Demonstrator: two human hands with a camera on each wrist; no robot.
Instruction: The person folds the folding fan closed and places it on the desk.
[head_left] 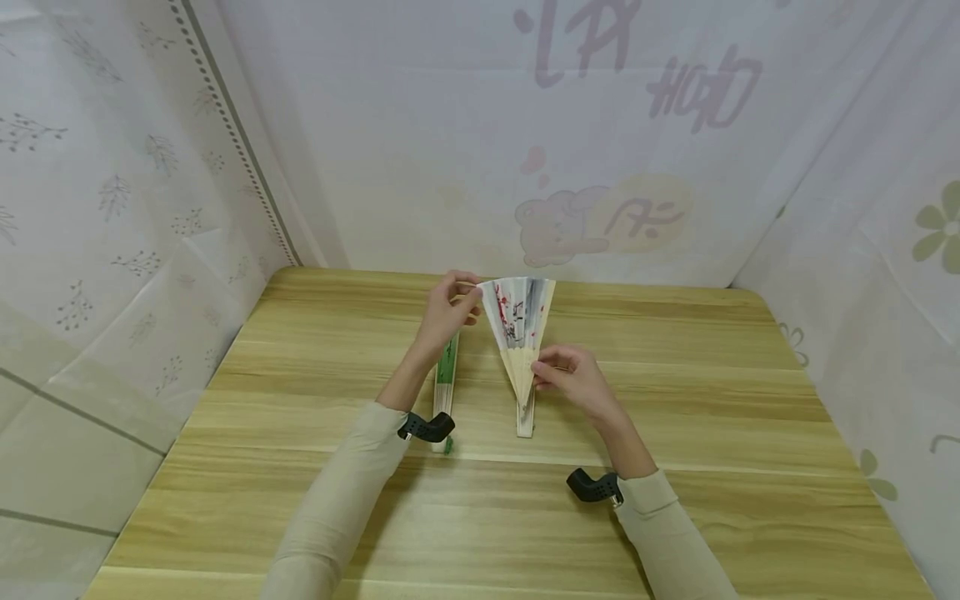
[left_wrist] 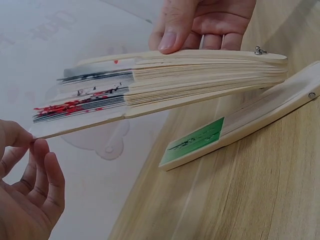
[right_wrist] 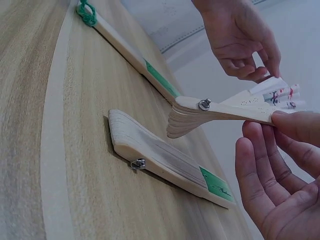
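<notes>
A folding fan (head_left: 517, 312) with a white leaf, grey shading and red blossoms is partly spread above the table. My left hand (head_left: 451, 310) pinches the outer corner of its leaf between thumb and fingertips, the other fingers loosely bent. Lower down, my right hand (head_left: 573, 379) pinches the opposite pale outer rib between thumb and fingers. A metal rivet (right_wrist: 204, 104) joins the ribs at the narrow end. Below it on the table lies a closed green folding fan (right_wrist: 170, 160), mostly hidden in the head view. Another closed green fan (head_left: 446, 375) lies under my left wrist.
The wood-grain table (head_left: 300, 367) reaches back to a printed curtain (head_left: 420, 167), with more patterned cloth at both sides. A green tassel (right_wrist: 87, 14) is on the end of the left closed fan. Black wrist cameras (head_left: 592, 486) sit at both cuffs.
</notes>
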